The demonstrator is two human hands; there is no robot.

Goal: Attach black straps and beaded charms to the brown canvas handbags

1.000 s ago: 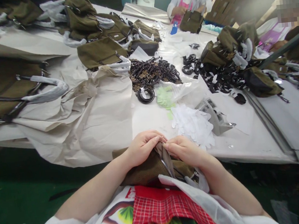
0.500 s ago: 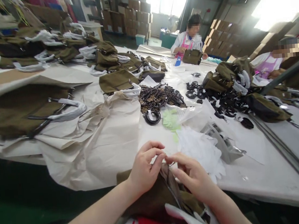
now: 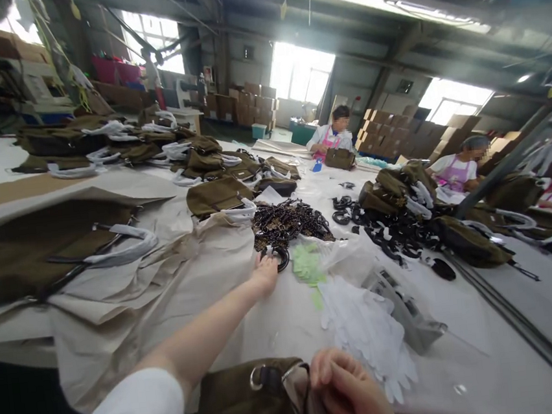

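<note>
An olive-green bag [image 3: 246, 405] with a metal ring on a black tab and a zipped edge lies at the bottom, in front of my body. My right hand [image 3: 346, 385] is closed on the bag's opening, fingers pinched at the pale lining beside the zip. Stretched forward over the table, my left hand [image 3: 266, 276] has its fingertips closed on the left side of a coiled black strap [image 3: 281, 258] with a white wrap. Just behind that coil is a heap of dark chain straps [image 3: 292, 222].
Light green slips [image 3: 307, 262], white slips [image 3: 366, 328] and a clear plastic bag [image 3: 403, 312] lie to the right. Olive bags [image 3: 216, 196] with wrapped handles are piled at left and back. Brown paper [image 3: 210, 291] covers the near left. Co-workers [image 3: 332, 138] sit across the table.
My left hand has left the bag's opening and reached forward to the coiled strap. My right hand stays on the bag. The camera view has tilted up.
</note>
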